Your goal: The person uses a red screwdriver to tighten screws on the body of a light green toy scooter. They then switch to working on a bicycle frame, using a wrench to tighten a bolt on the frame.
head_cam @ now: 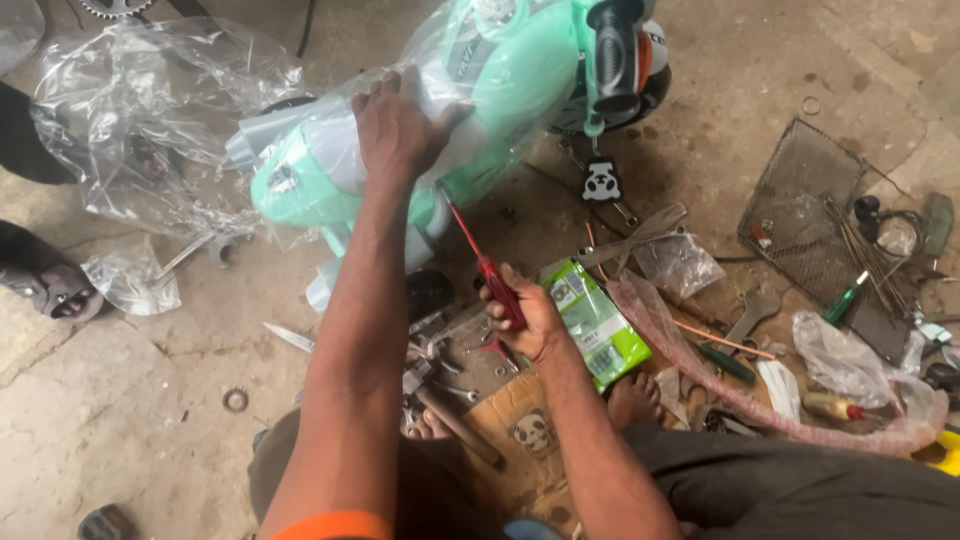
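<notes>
Red screwdriver (487, 268) in right hand (525, 315)

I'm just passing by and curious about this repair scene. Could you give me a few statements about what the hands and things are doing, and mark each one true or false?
1. The right hand holds a red-handled screwdriver. True.
2. The left hand rests on a plastic-wrapped mint-green body. True.
3. The green packet lies on top of the wire mesh basket. False: it lies on the ground beside the right hand, apart from the basket.
4. The left hand grips a hammer. False: it lies flat on the green body.
5. Both hands are gloved. False: both are bare.
</notes>
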